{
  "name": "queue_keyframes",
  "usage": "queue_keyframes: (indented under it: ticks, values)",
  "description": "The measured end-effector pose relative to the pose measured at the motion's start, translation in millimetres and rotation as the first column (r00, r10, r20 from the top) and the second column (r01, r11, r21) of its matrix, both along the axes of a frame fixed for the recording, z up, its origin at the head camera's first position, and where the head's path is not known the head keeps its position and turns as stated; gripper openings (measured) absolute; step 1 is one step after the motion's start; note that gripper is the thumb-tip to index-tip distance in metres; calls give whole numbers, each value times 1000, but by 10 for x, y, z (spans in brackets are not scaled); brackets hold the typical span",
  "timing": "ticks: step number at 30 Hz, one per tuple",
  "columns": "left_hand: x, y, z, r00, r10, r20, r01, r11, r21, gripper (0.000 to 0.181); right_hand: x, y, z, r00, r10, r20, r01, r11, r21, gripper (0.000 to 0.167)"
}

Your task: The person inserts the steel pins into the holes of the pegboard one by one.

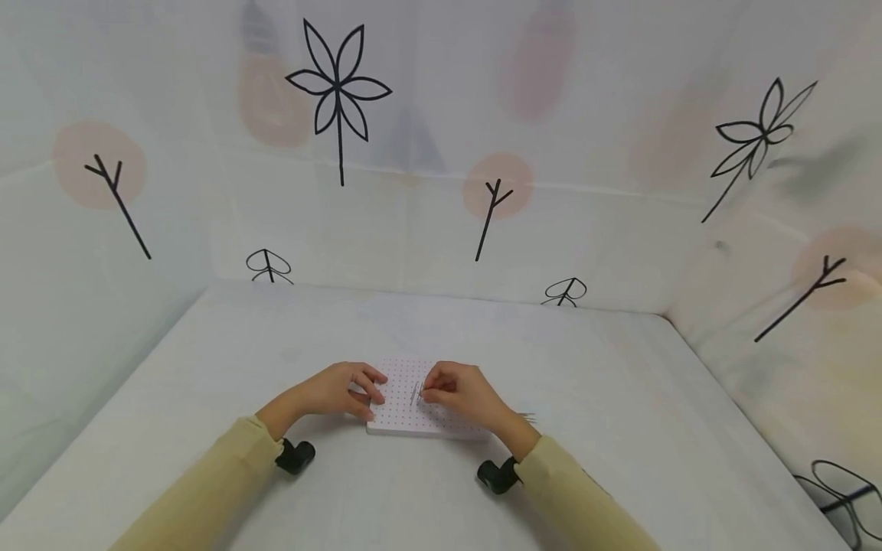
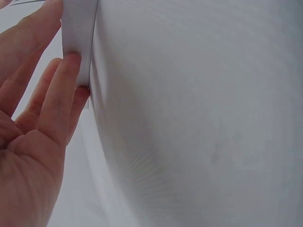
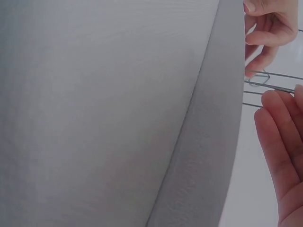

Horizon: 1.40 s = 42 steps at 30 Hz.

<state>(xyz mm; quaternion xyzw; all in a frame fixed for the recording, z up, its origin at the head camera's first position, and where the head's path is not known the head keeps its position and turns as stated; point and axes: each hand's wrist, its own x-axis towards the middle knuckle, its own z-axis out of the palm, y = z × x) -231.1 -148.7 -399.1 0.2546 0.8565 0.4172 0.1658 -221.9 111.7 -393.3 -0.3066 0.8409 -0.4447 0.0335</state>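
Observation:
A thick white board [image 1: 396, 418] marked with a grid of small red dots lies flat on the table. My left hand [image 1: 338, 389] is at its left edge. In the left wrist view fairly straight fingers [image 2: 59, 97] touch the board's side. My right hand [image 1: 465, 392], above the middle of the board, pinches a thin metal pin [image 3: 279, 87] between thumb and fingertips. Several thin metal pins [image 1: 413, 393] stand up from the board just left of those fingertips. A small wire loop [image 3: 259, 78] shows among the pins in the right wrist view.
More thin pins [image 1: 528, 418] lie just beyond the board's right side, partly behind the right wrist. White cloth covers the table [image 1: 276, 337]. Walls of printed fabric [image 1: 413, 237] stand around it. A dark wrist camera [image 1: 498, 476] sits under each forearm.

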Motion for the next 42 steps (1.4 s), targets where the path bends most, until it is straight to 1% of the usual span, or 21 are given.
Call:
queue_keyframes:
  ticks: [3,8,13,18,23,26,30,35,42]
  values:
    - [-4,-7,5,1000,-5,4,5,1000,4,19,-8,-20,-7,1000,23,-13,-23,1000,14,8]
    - [-1,-7,4,1000,-5,12,5,1000,6,19,-4,-50,-9,1000,27,-10,-27,998,49,7]
    - [2,-3,7,1000,-1,21,1,1000,10,19,3,-76,-8,1000,18,-19,-16,997,73,7]
    - [2,0,17,1000,-2,20,2,1000,10,19,15,-82,4,1000,-8,-30,11,994,107,5]
    - [-2,3,6,1000,0,19,0,1000,7,19,28,-55,27,997,-30,-68,40,990,139,5]
    - [-6,3,-4,1000,3,16,-4,1000,3,19,34,-28,41,996,-34,-87,45,990,136,8]
    - [-16,4,-16,1000,5,18,-5,1000,4,18,48,16,66,995,-34,-92,45,992,120,10]
    - [-9,10,-5,999,16,34,-17,1000,10,19,61,69,92,995,-44,-92,54,993,108,10]
    - [1,7,-1,999,24,27,-24,1000,3,19,75,168,74,993,-79,-93,89,990,110,11]
